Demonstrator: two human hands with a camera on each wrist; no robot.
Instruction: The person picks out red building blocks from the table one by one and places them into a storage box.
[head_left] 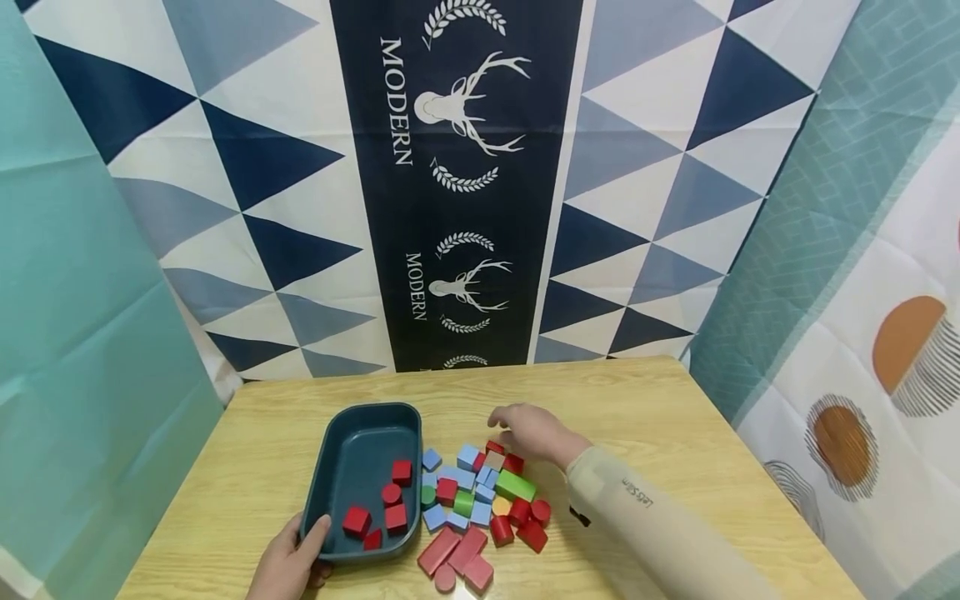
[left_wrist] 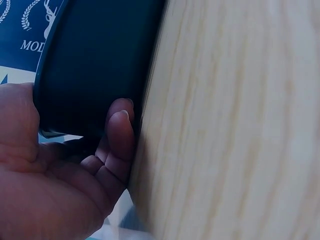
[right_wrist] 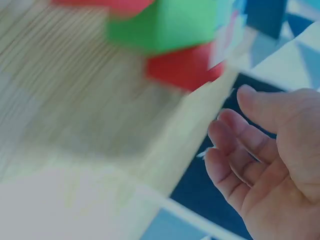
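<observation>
A dark teal tray [head_left: 352, 550] rests on the table with several red blocks [head_left: 357, 522] inside. My left hand [head_left: 291, 560] grips its near left corner, thumb over the rim; in the left wrist view, fingers of the left hand [left_wrist: 65, 170] curl against the tray's outer wall [left_wrist: 95, 75]. Beyond the far end of a pile of mixed blocks [head_left: 463, 503], my right hand [head_left: 534, 429] hovers with loosely bent fingers. In the right wrist view the right hand [right_wrist: 270, 155] holds nothing, apart from a blurred green block [right_wrist: 185, 25] and a red block [right_wrist: 182, 67].
The pile lies right of the tray, with blue, green, red and yellow pieces. Pink blocks [head_left: 468, 546] lie at its near side. The wooden table [head_left: 622, 400] ends at a patterned cloth [head_left: 472, 292] behind, and more cloth hangs at both sides.
</observation>
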